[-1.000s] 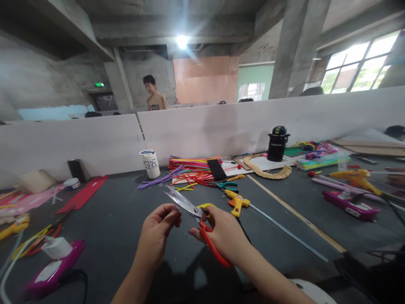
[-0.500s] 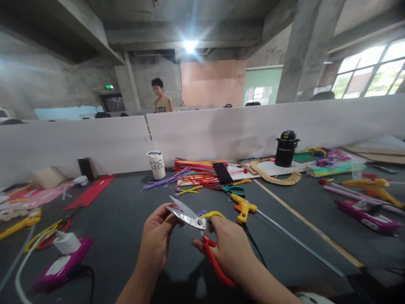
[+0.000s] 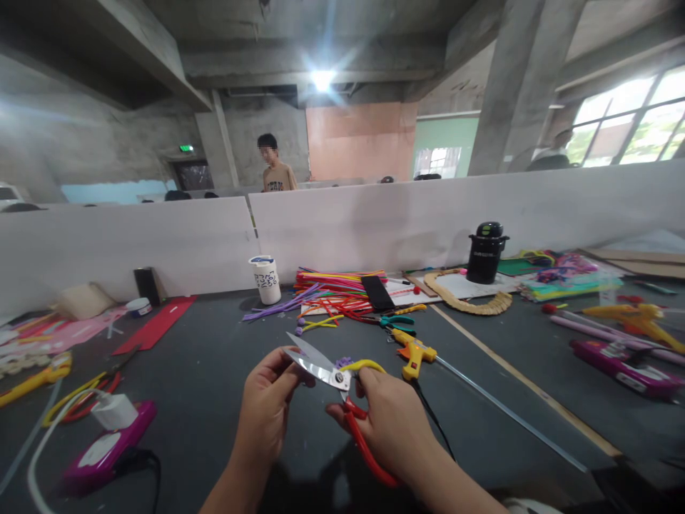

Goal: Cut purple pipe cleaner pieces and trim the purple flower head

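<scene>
My right hand (image 3: 394, 414) grips a pair of scissors (image 3: 321, 371) with one red and one yellow handle. The blades stand apart and point up to the left. Beside their tips, my left hand (image 3: 267, 403) has its thumb and fingers pinched together. Whatever is in that pinch is hidden or too small to make out. Just behind the scissors' pivot lies a small purple curled piece (image 3: 342, 362). A yellow glue gun (image 3: 413, 353) with a long clear glue stick rests on the table to the right of my hands.
Ahead lie red and purple pipe cleaners (image 3: 342, 285), a black phone-like slab (image 3: 377, 293) and green-handled pliers (image 3: 397, 323). A white cup (image 3: 265, 280) and black flask (image 3: 486, 253) stand by the white partition (image 3: 342, 228). Purple power strips (image 3: 110, 446) with cables flank both sides.
Almost nothing differs. The view has shifted very slightly, and both hands and the opened scissors keep the same pose.
</scene>
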`<state>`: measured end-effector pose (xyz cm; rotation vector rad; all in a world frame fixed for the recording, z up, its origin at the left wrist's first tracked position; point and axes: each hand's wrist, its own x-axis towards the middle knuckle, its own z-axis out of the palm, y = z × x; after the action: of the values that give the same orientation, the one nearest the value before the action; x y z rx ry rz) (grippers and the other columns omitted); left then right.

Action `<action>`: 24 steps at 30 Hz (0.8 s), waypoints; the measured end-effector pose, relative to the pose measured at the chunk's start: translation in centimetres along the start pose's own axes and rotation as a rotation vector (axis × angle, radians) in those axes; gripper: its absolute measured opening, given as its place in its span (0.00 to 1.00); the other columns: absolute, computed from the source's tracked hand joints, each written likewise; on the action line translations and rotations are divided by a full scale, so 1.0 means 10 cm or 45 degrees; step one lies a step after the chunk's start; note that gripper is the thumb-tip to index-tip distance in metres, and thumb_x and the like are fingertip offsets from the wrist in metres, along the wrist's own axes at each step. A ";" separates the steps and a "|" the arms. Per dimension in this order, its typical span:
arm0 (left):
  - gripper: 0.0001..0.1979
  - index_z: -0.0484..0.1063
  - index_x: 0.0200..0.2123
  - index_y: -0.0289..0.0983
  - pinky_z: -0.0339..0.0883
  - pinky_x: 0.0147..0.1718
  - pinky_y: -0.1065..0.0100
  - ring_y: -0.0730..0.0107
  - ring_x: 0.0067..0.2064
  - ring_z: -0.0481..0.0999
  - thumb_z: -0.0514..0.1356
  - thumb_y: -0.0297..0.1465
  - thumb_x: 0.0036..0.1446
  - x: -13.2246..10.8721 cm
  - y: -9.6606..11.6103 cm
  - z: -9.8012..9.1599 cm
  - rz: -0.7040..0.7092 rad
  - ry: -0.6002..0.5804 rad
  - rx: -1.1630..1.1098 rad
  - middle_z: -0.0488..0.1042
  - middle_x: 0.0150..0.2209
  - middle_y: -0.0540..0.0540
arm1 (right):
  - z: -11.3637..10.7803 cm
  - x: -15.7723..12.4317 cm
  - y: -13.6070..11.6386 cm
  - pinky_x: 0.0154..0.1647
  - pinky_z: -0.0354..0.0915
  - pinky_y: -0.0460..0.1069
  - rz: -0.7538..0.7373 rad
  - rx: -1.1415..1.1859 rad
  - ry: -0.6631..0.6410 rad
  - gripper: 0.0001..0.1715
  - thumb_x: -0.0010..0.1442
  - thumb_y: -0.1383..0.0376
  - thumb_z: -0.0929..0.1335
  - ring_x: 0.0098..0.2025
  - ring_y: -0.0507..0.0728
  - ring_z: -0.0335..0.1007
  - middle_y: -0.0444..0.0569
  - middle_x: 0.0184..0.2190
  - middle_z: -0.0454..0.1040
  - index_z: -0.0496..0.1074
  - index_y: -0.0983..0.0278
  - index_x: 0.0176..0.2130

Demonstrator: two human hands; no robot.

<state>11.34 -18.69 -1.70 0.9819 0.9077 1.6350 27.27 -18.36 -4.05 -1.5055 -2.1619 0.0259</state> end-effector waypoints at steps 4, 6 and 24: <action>0.02 0.72 0.23 0.34 0.60 0.25 0.75 0.77 0.23 0.65 0.63 0.27 0.41 -0.01 0.00 0.00 0.017 -0.025 0.024 0.69 0.21 0.52 | 0.00 0.00 -0.02 0.25 0.51 0.48 0.007 -0.023 -0.016 0.28 0.52 0.43 0.59 0.27 0.58 0.67 0.51 0.25 0.72 0.66 0.64 0.28; 0.02 0.72 0.23 0.34 0.60 0.25 0.75 0.77 0.23 0.65 0.62 0.27 0.42 -0.01 0.01 0.00 0.020 -0.029 0.031 0.69 0.21 0.52 | -0.01 -0.01 -0.02 0.25 0.51 0.48 0.010 -0.030 -0.021 0.28 0.52 0.43 0.59 0.28 0.58 0.68 0.51 0.25 0.72 0.66 0.64 0.28; 0.03 0.73 0.23 0.34 0.61 0.25 0.75 0.78 0.23 0.66 0.63 0.27 0.42 0.01 0.00 -0.01 0.005 -0.029 0.028 0.70 0.21 0.51 | -0.01 -0.01 -0.02 0.23 0.48 0.48 0.029 -0.048 -0.042 0.30 0.50 0.40 0.59 0.27 0.59 0.68 0.50 0.24 0.73 0.67 0.64 0.28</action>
<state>11.23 -18.65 -1.75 1.0158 0.9105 1.6168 27.13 -18.55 -3.94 -1.5609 -2.1829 0.0182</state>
